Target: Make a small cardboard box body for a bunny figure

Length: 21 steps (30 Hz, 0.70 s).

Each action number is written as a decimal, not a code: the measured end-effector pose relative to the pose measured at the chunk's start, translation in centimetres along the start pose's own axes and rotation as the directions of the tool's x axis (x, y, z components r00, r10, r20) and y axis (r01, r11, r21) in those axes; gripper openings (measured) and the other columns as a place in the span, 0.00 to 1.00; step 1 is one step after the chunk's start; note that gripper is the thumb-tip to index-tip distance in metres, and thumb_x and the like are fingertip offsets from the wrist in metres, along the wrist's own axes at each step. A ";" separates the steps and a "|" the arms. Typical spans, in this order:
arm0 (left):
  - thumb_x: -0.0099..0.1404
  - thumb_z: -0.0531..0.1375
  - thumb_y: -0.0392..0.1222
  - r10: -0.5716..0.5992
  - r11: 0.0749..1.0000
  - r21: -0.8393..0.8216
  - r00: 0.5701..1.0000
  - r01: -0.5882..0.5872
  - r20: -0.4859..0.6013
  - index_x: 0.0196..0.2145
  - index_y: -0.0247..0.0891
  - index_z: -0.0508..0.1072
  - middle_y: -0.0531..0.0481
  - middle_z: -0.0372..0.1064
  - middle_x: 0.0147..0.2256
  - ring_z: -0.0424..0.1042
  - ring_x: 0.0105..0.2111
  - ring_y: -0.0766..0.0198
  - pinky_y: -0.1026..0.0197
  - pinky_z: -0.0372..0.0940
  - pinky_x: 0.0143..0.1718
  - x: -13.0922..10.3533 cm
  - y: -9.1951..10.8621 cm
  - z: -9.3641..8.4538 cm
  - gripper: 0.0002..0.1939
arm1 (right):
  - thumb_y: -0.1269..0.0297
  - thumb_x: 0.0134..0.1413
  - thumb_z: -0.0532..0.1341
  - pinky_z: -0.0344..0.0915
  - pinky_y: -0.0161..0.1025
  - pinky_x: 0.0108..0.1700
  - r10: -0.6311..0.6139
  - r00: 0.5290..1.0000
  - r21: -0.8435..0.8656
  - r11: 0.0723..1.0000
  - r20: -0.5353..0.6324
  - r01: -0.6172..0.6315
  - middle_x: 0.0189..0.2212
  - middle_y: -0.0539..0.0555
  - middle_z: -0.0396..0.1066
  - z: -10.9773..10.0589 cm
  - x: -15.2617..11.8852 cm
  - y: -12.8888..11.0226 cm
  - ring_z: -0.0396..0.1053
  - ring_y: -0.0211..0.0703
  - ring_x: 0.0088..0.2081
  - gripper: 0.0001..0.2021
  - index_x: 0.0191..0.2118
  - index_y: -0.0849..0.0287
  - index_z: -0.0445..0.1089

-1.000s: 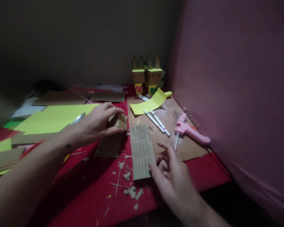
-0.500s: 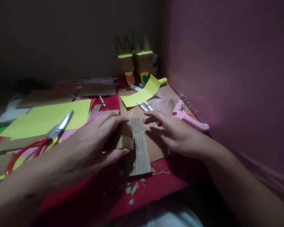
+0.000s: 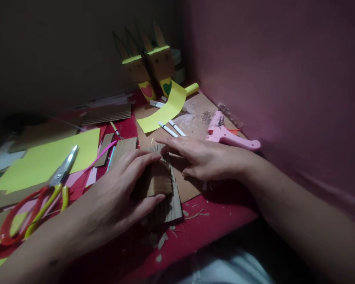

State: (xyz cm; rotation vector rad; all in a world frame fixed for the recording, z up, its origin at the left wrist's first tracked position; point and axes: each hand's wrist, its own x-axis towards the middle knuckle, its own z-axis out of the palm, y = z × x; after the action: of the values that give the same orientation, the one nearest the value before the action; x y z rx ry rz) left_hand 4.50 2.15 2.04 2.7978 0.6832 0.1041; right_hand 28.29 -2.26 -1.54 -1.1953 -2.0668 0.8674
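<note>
My left hand (image 3: 130, 177) grips a small brown cardboard box (image 3: 159, 179) between its thumb and fingers. The box rests on or just above a ridged cardboard strip (image 3: 173, 209), covering much of it. My right hand (image 3: 201, 156) is open, its fingers stretched out over the strip's far end; whether the fingertips touch the strip or the box I cannot tell. Under the right hand lies a flat brown cardboard sheet (image 3: 192, 189).
Scissors (image 3: 57, 179) and yellow paper (image 3: 47, 154) lie at left. White markers (image 3: 168, 129) and a curved yellow strip (image 3: 165, 114) lie ahead. A pink glue gun (image 3: 225, 136) sits by the wall. Two box-headed figures (image 3: 162, 63) stand behind. Scraps (image 3: 162, 240) litter the red tabletop (image 3: 219, 221).
My left hand has brought the box further over the strip, to the right. My right hand has moved left to the strip's far end. The view has tilted and shifted.
</note>
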 end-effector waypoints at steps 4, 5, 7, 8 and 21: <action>0.70 0.56 0.53 0.002 1.000 -0.004 1.000 -0.002 -0.010 0.63 0.49 0.59 0.45 0.60 0.62 0.65 0.58 0.48 0.49 0.69 0.53 0.2 -0.1 0.1 0.26 | 0.80 0.46 0.63 0.71 0.47 0.55 -0.043 0.999 0.038 0.998 -0.002 0.043 0.57 0.56 0.72 0.0 -0.2 -0.2 0.70 0.52 0.57 0.40 0.66 0.52 0.59; 0.70 0.57 0.53 -0.001 1.000 -0.002 1.000 0.001 -0.012 0.63 0.49 0.59 0.46 0.59 0.62 0.64 0.59 0.48 0.49 0.69 0.54 0.2 -0.1 0.2 0.26 | 0.79 0.46 0.64 0.70 0.46 0.56 -0.049 0.999 0.042 0.998 -0.001 0.049 0.58 0.56 0.71 0.0 -0.2 -0.2 0.69 0.52 0.58 0.40 0.67 0.53 0.59; 0.70 0.57 0.53 -0.011 1.000 0.002 1.000 0.011 -0.017 0.63 0.48 0.59 0.45 0.59 0.62 0.64 0.59 0.48 0.49 0.68 0.55 0.2 -0.1 0.5 0.27 | 0.78 0.46 0.65 0.69 0.46 0.57 -0.061 0.998 0.038 0.997 0.001 0.061 0.61 0.57 0.69 0.2 -0.2 -0.3 0.67 0.53 0.61 0.41 0.68 0.54 0.57; 0.70 0.57 0.53 -0.015 1.000 0.004 1.000 0.015 -0.021 0.63 0.48 0.58 0.44 0.59 0.62 0.63 0.60 0.48 0.48 0.68 0.56 0.3 -0.2 0.6 0.27 | 0.77 0.47 0.65 0.68 0.46 0.58 -0.067 0.998 0.030 0.997 0.006 0.067 0.62 0.58 0.68 0.3 -0.2 -0.3 0.67 0.53 0.61 0.42 0.68 0.55 0.55; 0.69 0.58 0.51 -0.016 1.000 0.013 0.999 0.017 -0.028 0.64 0.49 0.58 0.43 0.58 0.61 0.63 0.59 0.45 0.43 0.66 0.58 0.4 -0.1 1.5 0.28 | 0.74 0.49 0.66 0.62 0.48 0.63 -0.053 0.997 -0.077 0.995 0.054 0.057 0.66 0.65 0.61 1.0 -0.4 -0.5 0.61 0.56 0.65 0.44 0.71 0.62 0.48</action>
State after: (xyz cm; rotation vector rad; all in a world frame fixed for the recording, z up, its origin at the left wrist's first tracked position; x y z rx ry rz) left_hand 5.00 2.13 0.60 2.8075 0.7161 0.1365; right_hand 27.49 -3.03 -1.84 -1.1625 -2.1834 0.8058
